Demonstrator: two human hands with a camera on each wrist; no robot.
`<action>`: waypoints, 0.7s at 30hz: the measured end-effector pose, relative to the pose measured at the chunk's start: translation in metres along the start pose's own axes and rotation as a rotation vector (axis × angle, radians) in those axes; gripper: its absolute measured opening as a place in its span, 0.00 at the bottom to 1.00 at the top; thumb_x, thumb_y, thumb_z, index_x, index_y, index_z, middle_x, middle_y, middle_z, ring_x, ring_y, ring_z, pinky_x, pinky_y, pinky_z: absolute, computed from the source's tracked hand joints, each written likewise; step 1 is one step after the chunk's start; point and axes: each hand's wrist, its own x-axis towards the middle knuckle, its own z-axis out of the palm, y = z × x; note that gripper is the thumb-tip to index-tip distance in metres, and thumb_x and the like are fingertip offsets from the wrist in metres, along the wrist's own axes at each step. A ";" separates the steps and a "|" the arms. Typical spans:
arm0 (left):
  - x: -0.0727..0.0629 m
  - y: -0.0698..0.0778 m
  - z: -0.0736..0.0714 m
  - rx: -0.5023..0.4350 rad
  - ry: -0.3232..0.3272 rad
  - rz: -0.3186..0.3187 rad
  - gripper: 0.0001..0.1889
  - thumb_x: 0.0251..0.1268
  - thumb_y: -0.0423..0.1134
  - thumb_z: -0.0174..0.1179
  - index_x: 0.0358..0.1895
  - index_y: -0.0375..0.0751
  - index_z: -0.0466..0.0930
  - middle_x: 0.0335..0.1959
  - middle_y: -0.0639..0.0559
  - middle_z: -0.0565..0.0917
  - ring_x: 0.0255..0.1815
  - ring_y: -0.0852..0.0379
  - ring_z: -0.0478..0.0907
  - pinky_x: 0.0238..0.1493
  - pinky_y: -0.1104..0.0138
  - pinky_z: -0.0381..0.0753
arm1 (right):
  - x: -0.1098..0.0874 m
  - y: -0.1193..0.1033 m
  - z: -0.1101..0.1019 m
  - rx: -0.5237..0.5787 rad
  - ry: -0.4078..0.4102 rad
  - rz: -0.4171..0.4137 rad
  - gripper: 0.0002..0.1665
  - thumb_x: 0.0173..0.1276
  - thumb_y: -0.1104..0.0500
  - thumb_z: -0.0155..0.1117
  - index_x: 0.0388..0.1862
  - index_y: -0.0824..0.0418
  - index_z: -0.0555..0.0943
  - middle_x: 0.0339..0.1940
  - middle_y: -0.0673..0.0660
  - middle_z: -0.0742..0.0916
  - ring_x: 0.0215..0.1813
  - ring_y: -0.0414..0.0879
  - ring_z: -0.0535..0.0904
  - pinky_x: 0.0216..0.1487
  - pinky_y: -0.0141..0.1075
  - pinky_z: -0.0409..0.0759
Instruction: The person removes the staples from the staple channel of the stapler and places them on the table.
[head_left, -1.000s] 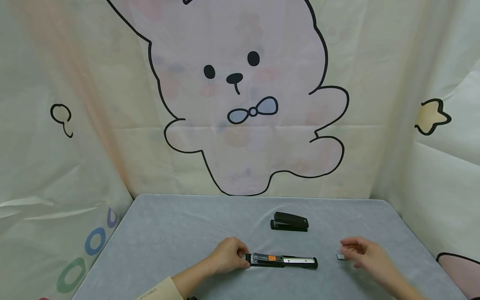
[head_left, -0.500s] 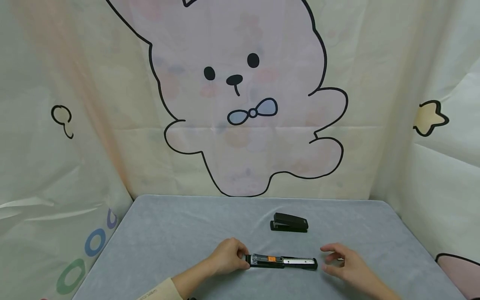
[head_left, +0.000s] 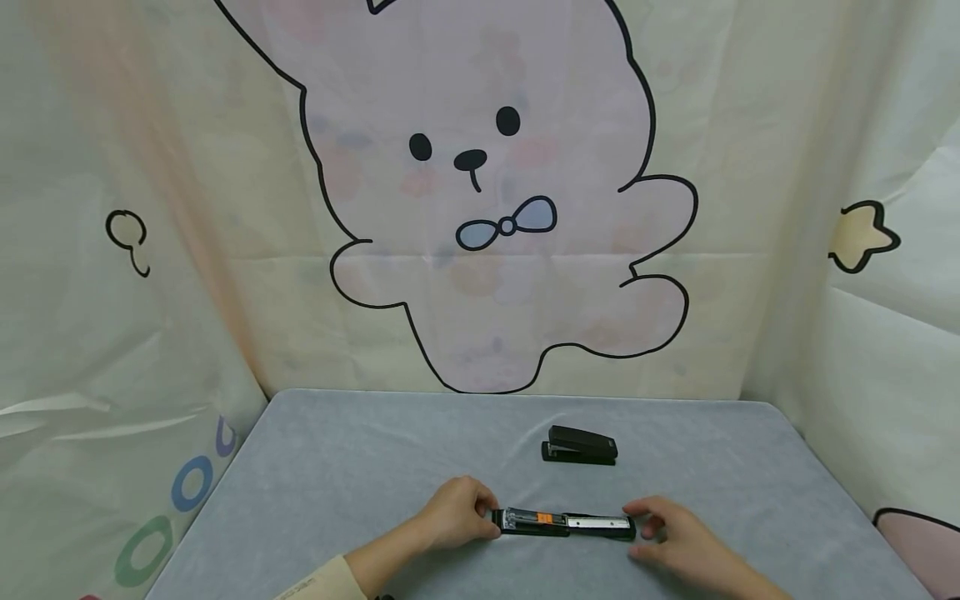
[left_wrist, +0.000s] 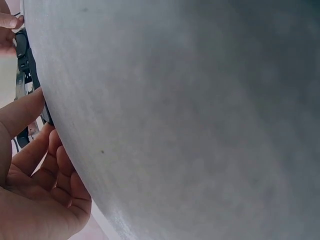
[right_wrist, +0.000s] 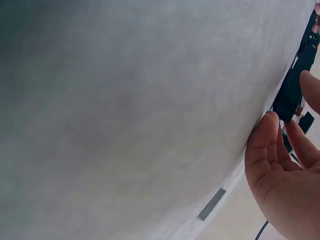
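A black stapler (head_left: 567, 523) lies folded out flat on the table, its silver staple channel bare on the right half and an orange patch near the middle. My left hand (head_left: 459, 510) pinches its left end between thumb and fingers; the left wrist view shows this hand (left_wrist: 45, 180) low against the cloth. Around the right end my right hand (head_left: 678, 537) holds thumb and forefinger apart, fingertips at or very near the stapler. From the right wrist, a narrow grey strip (right_wrist: 212, 204), perhaps staples, lies on the cloth; the right hand hides it from the head view.
A second black stapler (head_left: 579, 446), folded together, stands farther back on the grey-blue tablecloth (head_left: 360, 450). Behind the table's far edge hangs a pale curtain (head_left: 480, 325) with a cartoon bear, and more curtain (head_left: 892, 358) closes off both sides.
My right hand has moved left from beside the small strip to the right end of the flat stapler. The left hand and both staplers stay where they were.
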 end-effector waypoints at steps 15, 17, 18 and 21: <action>0.001 0.001 -0.002 0.006 -0.013 -0.005 0.13 0.45 0.30 0.82 0.37 0.38 0.90 0.19 0.60 0.75 0.21 0.65 0.68 0.27 0.69 0.70 | 0.011 -0.003 0.010 -0.074 0.011 -0.141 0.17 0.58 0.68 0.79 0.46 0.68 0.86 0.34 0.49 0.82 0.32 0.32 0.73 0.31 0.32 0.73; 0.001 0.001 -0.002 0.005 -0.013 -0.005 0.13 0.45 0.30 0.82 0.37 0.38 0.90 0.19 0.60 0.75 0.21 0.64 0.68 0.27 0.69 0.70 | 0.012 -0.004 0.009 -0.080 0.008 -0.139 0.16 0.58 0.68 0.79 0.45 0.66 0.87 0.34 0.48 0.82 0.32 0.32 0.73 0.31 0.32 0.74; 0.000 0.001 -0.002 0.003 -0.014 -0.008 0.13 0.46 0.30 0.82 0.37 0.38 0.90 0.19 0.60 0.75 0.21 0.64 0.68 0.27 0.69 0.70 | 0.012 -0.004 0.009 -0.081 0.005 -0.136 0.15 0.58 0.67 0.79 0.45 0.65 0.87 0.34 0.48 0.82 0.32 0.33 0.73 0.31 0.32 0.74; 0.000 0.002 -0.002 -0.004 -0.016 -0.011 0.13 0.46 0.30 0.82 0.37 0.39 0.90 0.19 0.60 0.75 0.21 0.64 0.69 0.27 0.69 0.71 | 0.013 -0.004 0.008 -0.079 0.001 -0.132 0.15 0.58 0.67 0.80 0.44 0.65 0.88 0.34 0.48 0.83 0.32 0.33 0.73 0.31 0.32 0.74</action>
